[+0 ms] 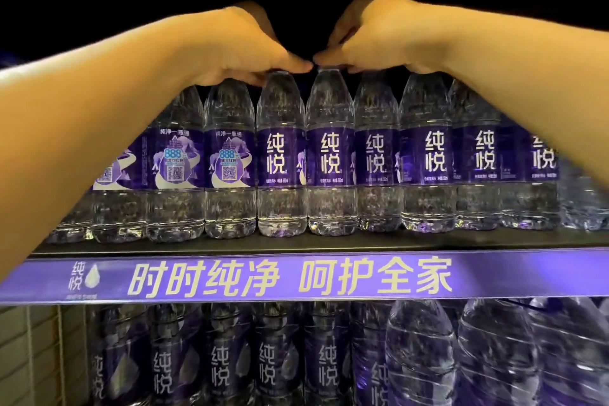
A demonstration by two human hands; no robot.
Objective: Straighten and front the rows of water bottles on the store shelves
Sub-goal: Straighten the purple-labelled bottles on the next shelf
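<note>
The water bottles (pixel 331 155) I see are clear with dark purple labels (pixel 330 155) and white letters. Some labels on the left (pixel 229 158) show a pale picture with blue numbers. The shelf strip (pixel 494 273) is light purple with cream letters. The shelf board (pixel 395 241) is black.

Bottles (pixel 281 155) clear glossy plastic; shelf (pixel 329 242) matt, probably metal.

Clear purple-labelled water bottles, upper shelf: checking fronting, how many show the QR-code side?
3, side by side at the row's left end: first bottle, second bottle, third bottle. The left forearm may hide more.
</note>
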